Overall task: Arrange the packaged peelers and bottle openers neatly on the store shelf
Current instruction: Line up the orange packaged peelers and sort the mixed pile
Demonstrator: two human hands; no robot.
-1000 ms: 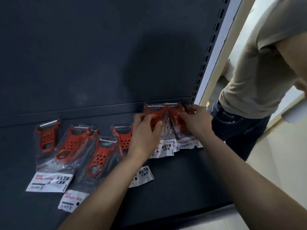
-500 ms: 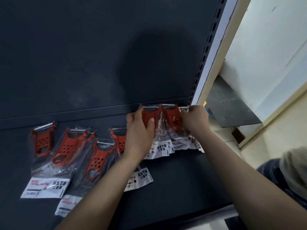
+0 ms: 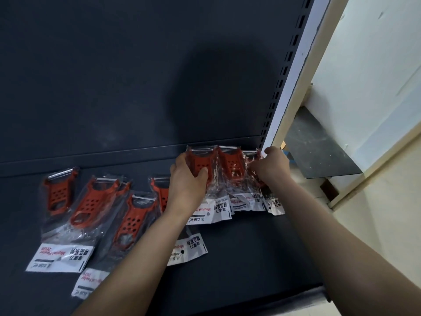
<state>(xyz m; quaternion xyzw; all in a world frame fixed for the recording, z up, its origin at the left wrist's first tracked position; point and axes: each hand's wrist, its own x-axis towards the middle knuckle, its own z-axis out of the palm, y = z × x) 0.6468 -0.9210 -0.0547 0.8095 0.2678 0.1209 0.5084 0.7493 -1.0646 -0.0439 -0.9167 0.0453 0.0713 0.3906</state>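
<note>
Nearest to us, both bare forearms reach out over the dark shelf (image 3: pixel 250 258). Beside our left forearm lies the front pack (image 3: pixel 134 222), an orange peeler in a clear bag. Red writing on its front label (image 3: pixel 90 283) is upside down to us, and we can read only "Peeler". Just left of it, the wide label (image 3: pixel 60 256) reads "Magical Peeler" in red, with black Chinese characters and small letters that look like ZQB. That label belongs to the tilted pack (image 3: pixel 93 201). The covered pack (image 3: pixel 189 249) lies under our left wrist, with only its label and a strip of orange showing. Further back on the left, the far-left pack (image 3: pixel 59 192) lies apart from the others.

Beyond these, our left hand (image 3: pixel 186 185) holds the grasped pack (image 3: pixel 200 160). The thumb lies across its orange face, and the fingers (image 3: pixel 180 159) curl round its left edge. Its label shows "Magical P" and the same ZQB-like mark. Our right hand (image 3: pixel 271 169) grips the end pack (image 3: pixel 251 157) with its fingers curled tight. Between the two lies the middle pack (image 3: pixel 232 165), which overlaps both neighbours. All three tops sit at the foot of the dark back panel (image 3: pixel 114 76). Behind our right hand rises the slotted upright (image 3: pixel 289 58), and past it is a pale wall (image 3: pixel 376 65).
</note>
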